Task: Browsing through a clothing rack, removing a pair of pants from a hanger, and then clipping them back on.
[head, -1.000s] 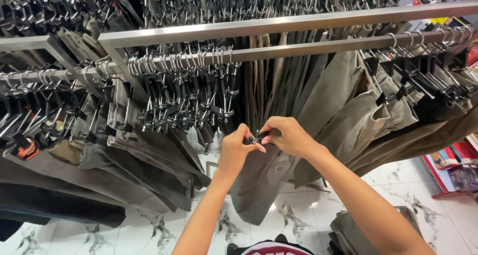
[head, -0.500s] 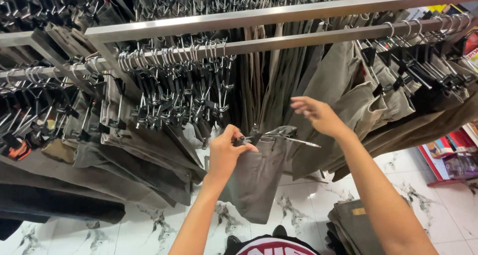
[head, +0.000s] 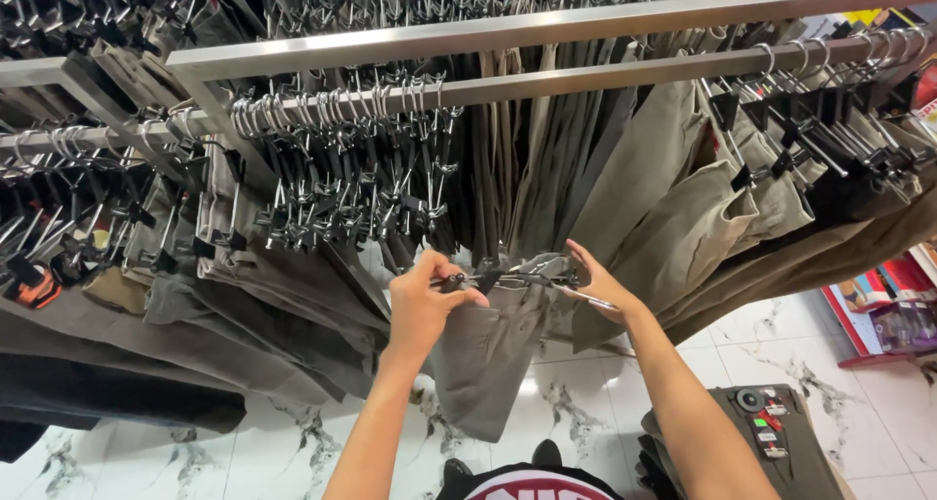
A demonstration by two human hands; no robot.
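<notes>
Back at the clip hanger (head: 517, 280) after lifting away, right hand (head: 597, 287) grips its right end, left hand (head: 422, 303) pinching its left clip (grey trousers (head: 493, 354) hanging below), bar level beneath the rack's lower rail (head: 586, 79).

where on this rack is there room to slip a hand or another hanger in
The lower rail is bare between the bunched hangers and the right-hand hangers, though trousers hang just behind. The left rail is packed. Both hands, left and right, hold a clip hanger with grey trousers below that stretch.
</notes>
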